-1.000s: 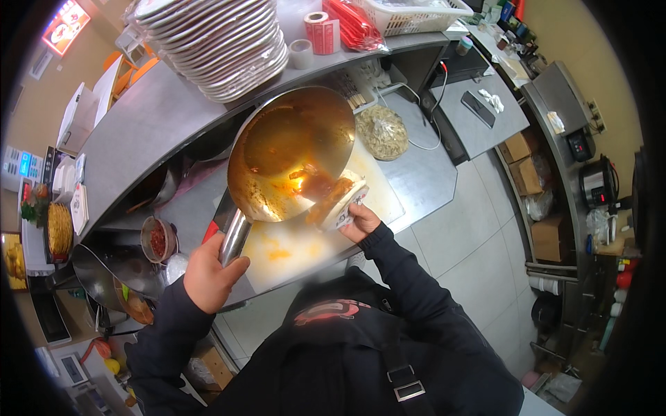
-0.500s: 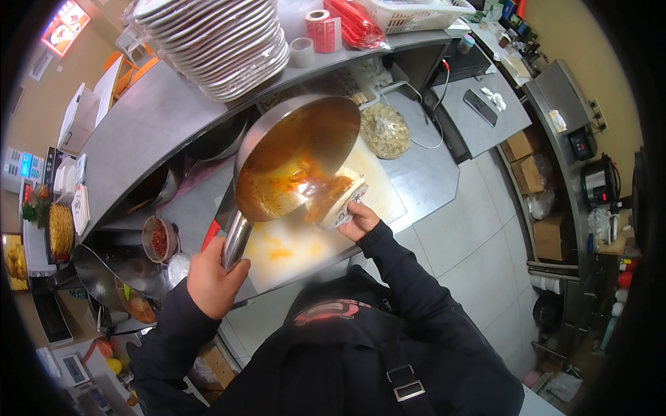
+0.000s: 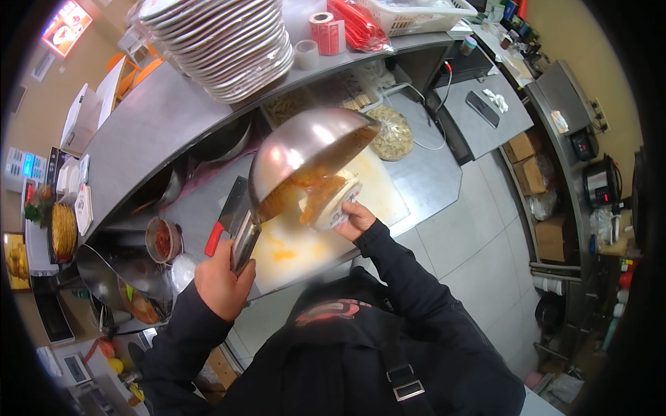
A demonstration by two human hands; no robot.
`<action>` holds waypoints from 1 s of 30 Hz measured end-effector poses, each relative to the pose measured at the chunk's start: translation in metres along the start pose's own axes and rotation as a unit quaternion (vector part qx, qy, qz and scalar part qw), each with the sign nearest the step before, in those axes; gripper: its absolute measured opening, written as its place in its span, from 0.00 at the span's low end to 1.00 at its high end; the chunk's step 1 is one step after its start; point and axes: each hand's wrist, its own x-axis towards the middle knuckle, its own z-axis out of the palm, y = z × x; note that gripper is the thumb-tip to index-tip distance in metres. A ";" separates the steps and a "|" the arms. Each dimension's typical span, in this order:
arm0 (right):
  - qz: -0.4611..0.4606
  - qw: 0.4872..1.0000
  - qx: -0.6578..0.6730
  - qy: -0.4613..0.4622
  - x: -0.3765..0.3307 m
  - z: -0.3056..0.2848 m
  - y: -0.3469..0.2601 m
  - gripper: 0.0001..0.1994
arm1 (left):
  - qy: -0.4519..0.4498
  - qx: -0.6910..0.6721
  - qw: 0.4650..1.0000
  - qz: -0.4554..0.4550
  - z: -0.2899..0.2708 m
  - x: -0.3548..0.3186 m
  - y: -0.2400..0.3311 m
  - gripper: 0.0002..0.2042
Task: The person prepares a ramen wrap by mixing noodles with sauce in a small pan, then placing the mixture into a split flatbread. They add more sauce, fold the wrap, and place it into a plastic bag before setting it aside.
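Note:
My left hand [image 3: 223, 281] is wrapped round the handle of a steel wok [image 3: 305, 149], which is tipped steeply with its mouth toward my right hand. Orange-brown sauce coats the part of its inside that shows. In my right hand [image 3: 357, 220] is a white printed bowl [image 3: 331, 213], tilted beneath the wok's edge. Orange-brown food [image 3: 320, 197] lies against the bowl's inner side. Both are above a white cutting board [image 3: 298, 253] with yellow-orange stains. A cleaver with a red handle [image 3: 214, 239] lies left of the wok, its blade partly hidden.
Stacked white plates [image 3: 225, 52] stand on the raised shelf, beside a label roll [image 3: 326, 35]. A clear bag of pale food [image 3: 390, 135] sits beyond the board. At left are a tub of red food [image 3: 164, 239] and several pans [image 3: 128, 267]. A phone [image 3: 482, 109] lies right.
The wok has tipped over further, so its rounded outside now faces up. My left hand has shifted slightly right and nearer. The bowl has moved slightly left, still in my right hand.

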 end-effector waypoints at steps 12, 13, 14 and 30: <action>0.001 1.000 -0.006 0.002 -0.007 0.000 -0.006 0.30 | -0.006 -0.205 0.976 -0.078 0.019 0.002 -0.025 0.10; -0.002 1.000 -0.019 0.009 -0.008 0.000 -0.007 0.30 | -0.001 -0.223 0.971 -0.083 0.021 0.001 -0.027 0.10; -0.005 1.000 -0.025 0.015 -0.009 0.000 -0.008 0.31 | -0.001 -0.226 0.967 -0.116 0.022 0.000 -0.027 0.10; 0.002 0.999 -0.045 0.027 -0.019 -0.005 -0.011 0.34 | -0.042 -0.406 0.893 -0.190 0.045 -0.013 -0.040 0.07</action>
